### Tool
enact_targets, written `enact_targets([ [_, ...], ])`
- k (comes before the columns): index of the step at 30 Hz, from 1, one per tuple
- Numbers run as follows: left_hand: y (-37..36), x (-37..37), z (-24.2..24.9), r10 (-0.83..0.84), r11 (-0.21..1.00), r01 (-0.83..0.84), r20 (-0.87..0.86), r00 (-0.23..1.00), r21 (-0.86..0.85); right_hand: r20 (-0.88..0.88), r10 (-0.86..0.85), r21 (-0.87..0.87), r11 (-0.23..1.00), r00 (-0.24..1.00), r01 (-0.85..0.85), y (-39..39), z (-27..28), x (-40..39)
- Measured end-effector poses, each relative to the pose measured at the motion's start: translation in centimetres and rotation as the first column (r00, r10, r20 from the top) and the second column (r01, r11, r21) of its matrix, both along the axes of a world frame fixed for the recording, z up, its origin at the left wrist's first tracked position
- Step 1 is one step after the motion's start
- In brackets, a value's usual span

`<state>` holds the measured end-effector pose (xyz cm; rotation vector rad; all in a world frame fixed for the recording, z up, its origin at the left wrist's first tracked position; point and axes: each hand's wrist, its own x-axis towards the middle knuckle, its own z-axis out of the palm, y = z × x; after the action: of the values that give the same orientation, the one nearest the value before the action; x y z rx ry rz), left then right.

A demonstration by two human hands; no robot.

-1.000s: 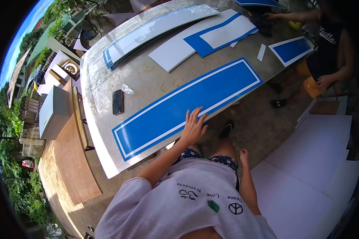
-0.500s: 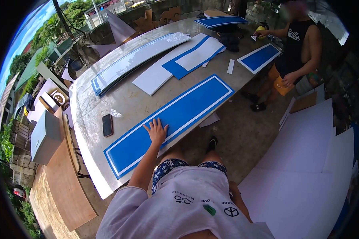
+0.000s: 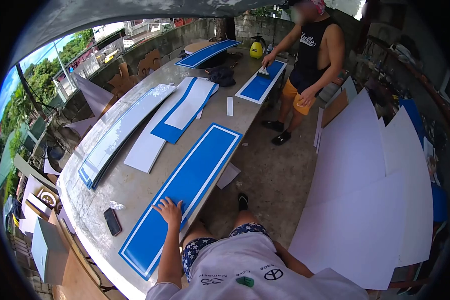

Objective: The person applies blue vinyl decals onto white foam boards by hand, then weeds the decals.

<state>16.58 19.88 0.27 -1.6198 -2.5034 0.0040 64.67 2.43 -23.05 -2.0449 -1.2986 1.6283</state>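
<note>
The head view shows the person's left hand [image 3: 170,212], palm down with fingers spread, resting on a long, glossy blue rectangular panel with a white border stripe [image 3: 195,177]; it grips nothing. The panel lies flat along the near edge of a pale grey, smooth-topped table [image 3: 100,210], with a dark rectangular phone [image 3: 112,221] near its closer end. The right hand is hidden beyond the right forearm [image 3: 292,262], so its state cannot be told. The panel looks light for its length and fairly stiff, though its thickness is hard to judge here. Its shiny face would likely be slippery and easily scratched; both long edges, held near the middle, seem the best hold against flexing.
</note>
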Motion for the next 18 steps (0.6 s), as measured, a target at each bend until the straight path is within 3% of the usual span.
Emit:
enact_targets([
  [1,0.0,0.0,0.0,0.006,1.0,-0.006,0.01,1.0,-0.019,-0.14,-0.193,-0.031,0.981,0.971,0.191,0.3,1.7,-1.1],
  [5,0.2,-0.3,-0.6,0.013,0.998,-0.013,-0.001,1.0,-0.058,-0.135,-0.303,-0.198,0.941,0.943,0.274,2.5,4.6,-2.6],
  [7,0.1,-0.3,-1.1,0.01,0.999,-0.011,-0.033,0.999,-0.043,0.064,0.098,0.047,0.994,0.993,-0.101,2.9,-0.2,-1.1],
  [10,-0.3,0.3,-0.9,0.018,0.999,-0.02,-0.041,0.999,-0.043,0.148,0.232,0.073,0.967,0.962,-0.244,3.4,0.8,-0.8],
  [12,-0.1,0.1,-0.9,0.039,0.998,-0.04,-0.023,0.999,-0.055,0.175,0.245,0.105,0.959,0.954,-0.265,3.7,0.3,-0.6],
  [14,-0.1,-0.4,-1.7,0.025,0.998,-0.026,0.015,1.0,0.059,0.197,0.255,0.128,0.951,0.947,-0.282,3.0,-3.0,0.6],
  [16,0.1,-0.7,-1.3,0.026,1.0,-0.026,0.026,0.999,0.007,-0.146,-0.017,-0.088,0.996,0.989,0.004,2.8,-5.9,1.9],
  [18,0.6,-0.7,-0.5,0.028,0.999,-0.027,0.042,0.999,-0.037,-0.058,0.034,-0.011,0.999,0.998,-0.035,2.4,-4.9,1.0],
])
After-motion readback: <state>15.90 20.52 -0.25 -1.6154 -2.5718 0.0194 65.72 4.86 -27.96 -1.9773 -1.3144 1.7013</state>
